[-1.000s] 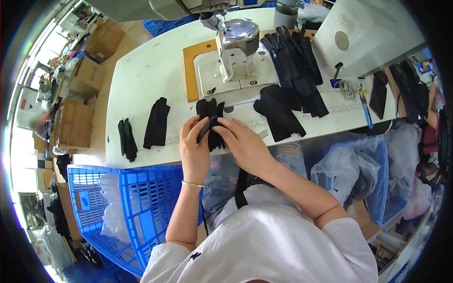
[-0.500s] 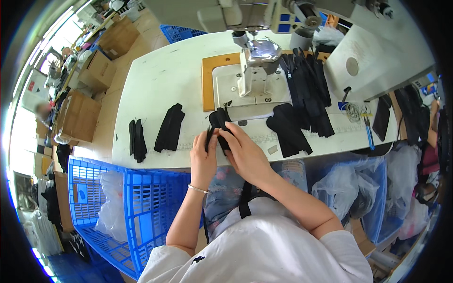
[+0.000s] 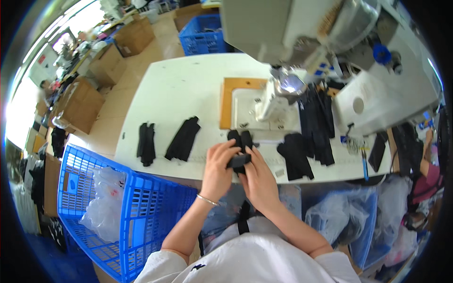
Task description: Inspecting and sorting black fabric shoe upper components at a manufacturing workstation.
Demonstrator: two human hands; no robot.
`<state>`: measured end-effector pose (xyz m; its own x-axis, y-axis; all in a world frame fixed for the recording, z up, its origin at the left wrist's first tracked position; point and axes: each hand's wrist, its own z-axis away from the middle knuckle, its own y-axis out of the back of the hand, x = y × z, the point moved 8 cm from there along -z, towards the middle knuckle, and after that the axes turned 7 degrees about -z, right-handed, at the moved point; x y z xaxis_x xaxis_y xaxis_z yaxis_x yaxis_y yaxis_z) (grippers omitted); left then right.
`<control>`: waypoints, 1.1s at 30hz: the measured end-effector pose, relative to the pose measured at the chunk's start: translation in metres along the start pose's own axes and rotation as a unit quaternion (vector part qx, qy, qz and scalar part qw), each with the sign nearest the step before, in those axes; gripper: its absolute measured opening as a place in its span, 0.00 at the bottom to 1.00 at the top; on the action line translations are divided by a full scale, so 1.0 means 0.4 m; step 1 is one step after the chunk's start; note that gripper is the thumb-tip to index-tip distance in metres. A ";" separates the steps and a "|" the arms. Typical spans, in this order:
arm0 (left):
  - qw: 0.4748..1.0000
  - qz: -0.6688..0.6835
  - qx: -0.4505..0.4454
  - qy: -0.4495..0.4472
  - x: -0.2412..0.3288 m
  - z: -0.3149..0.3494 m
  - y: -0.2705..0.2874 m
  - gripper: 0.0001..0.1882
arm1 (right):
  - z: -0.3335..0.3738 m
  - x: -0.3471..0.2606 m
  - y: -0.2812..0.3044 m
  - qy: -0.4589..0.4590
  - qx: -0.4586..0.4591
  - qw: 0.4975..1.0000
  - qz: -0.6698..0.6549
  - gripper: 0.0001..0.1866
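In front of the sewing machine [image 3: 272, 101], my left hand [image 3: 219, 170] and my right hand [image 3: 260, 183] meet near the table's front edge. Between them they hold a small black fabric piece [image 3: 239, 161], lying crosswise, fingers closed on it from both sides. More black fabric strips [image 3: 241, 138] show just beyond my fingertips; I cannot tell whether they belong to the held piece. To the left lie two flat black fabric bundles, a narrow one [image 3: 146, 144] and a wider one [image 3: 183, 138]. A folded black stack [image 3: 296, 156] rests to the right of my right hand.
Long black strips [image 3: 317, 123] lie beside the machine. Blue-handled snips [image 3: 364, 164] and a dark flat object [image 3: 377, 152] sit at the right. A blue crate [image 3: 126, 221] with plastic bags stands at the lower left, and a blue bin [image 3: 370, 226] at the lower right.
The view has shifted, so the table sits lower and farther right. My hands remain together, and the black fabric between them has turned from upright to crosswise.
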<state>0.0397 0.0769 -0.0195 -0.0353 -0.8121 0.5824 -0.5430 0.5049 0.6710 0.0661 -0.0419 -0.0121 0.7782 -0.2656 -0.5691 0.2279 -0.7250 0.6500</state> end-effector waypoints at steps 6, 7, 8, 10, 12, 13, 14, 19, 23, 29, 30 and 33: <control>0.992 0.099 -0.075 -0.004 0.025 -0.004 -0.026 0.24 | 0.009 0.010 0.009 0.016 -0.029 0.999 -0.011 0.21; 0.987 0.120 -0.102 0.023 0.021 -0.009 -0.048 0.24 | 0.015 0.018 0.026 0.014 -0.020 0.998 -0.055 0.20; 0.991 0.080 -0.111 0.006 0.042 -0.024 -0.049 0.17 | 0.025 0.038 0.038 0.008 -0.004 0.995 -0.096 0.19; 0.990 0.058 -0.129 0.026 0.042 -0.033 -0.056 0.18 | 0.042 0.059 0.062 0.045 0.047 0.987 -0.146 0.14; 0.992 0.005 -0.125 -0.009 0.042 -0.032 -0.058 0.26 | 0.065 0.053 0.083 0.068 0.054 0.983 -0.160 0.13; 0.989 -0.024 -0.133 -0.062 0.071 -0.037 -0.049 0.26 | 0.082 0.041 0.101 0.085 0.067 0.981 -0.161 0.13; 0.980 -0.056 -0.147 -0.120 0.076 -0.034 -0.054 0.25 | 0.096 0.027 0.126 0.107 0.077 0.978 -0.164 0.13; 0.961 -0.132 -0.194 -0.147 0.125 -0.032 -0.090 0.23 | 0.229 0.092 0.440 0.061 0.162 0.984 -0.052 0.13; 0.957 -0.167 -0.199 -0.130 0.148 -0.021 -0.083 0.23 | 0.333 0.308 0.757 -0.088 0.304 0.944 0.089 0.09; 0.997 -0.036 -0.064 0.001 0.175 -0.051 -0.038 0.11 | 0.234 0.818 1.095 -0.287 0.302 0.884 0.212 0.12; 0.997 -0.039 -0.061 0.004 0.185 -0.052 -0.039 0.11 | 0.202 0.903 1.112 -0.283 0.301 0.886 0.209 0.12; 0.987 0.074 -0.093 0.107 0.166 -0.028 -0.045 0.12 | 0.127 1.085 1.113 -0.346 0.225 0.881 0.231 0.12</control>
<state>0.0565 0.0174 0.0122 0.0863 -0.6557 0.7500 -0.3820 0.6735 0.6328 0.4755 -0.5119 0.0048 0.1480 -0.8099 -0.5676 -0.3954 -0.5745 0.7166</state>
